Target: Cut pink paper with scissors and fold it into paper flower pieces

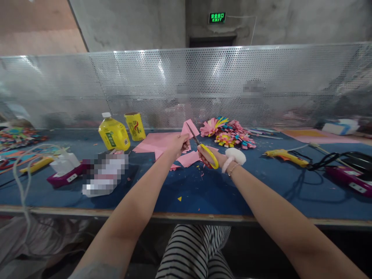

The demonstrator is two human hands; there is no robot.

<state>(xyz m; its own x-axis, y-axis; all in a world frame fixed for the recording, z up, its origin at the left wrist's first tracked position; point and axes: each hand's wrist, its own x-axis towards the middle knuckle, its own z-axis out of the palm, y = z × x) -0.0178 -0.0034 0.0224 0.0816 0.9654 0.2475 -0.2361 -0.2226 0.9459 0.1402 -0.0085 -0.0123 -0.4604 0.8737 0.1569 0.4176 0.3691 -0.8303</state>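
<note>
A small, thin piece of pink paper (188, 126) is pinched in the left hand's (183, 143) fingers, jutting out beyond the grip on the far side. The right hand (205, 155) is wrapped around the smooth yellow handle of dark-bladed scissors (211, 152), their narrow blades against the paper. Flat pink sheets (151, 141) lie left, fringed multicoloured paper flowers (228, 133) far right, on the blue tabletop (215, 201).

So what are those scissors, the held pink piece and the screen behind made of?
Scissors: glossy yellow handles, probably plastic; dark blades, likely metal.
Pink piece: matte, thin and crisp-edged, so likely paper or card.
Screen: grey and shiny, with rows of small holes; perforated metal, it seems.
</note>
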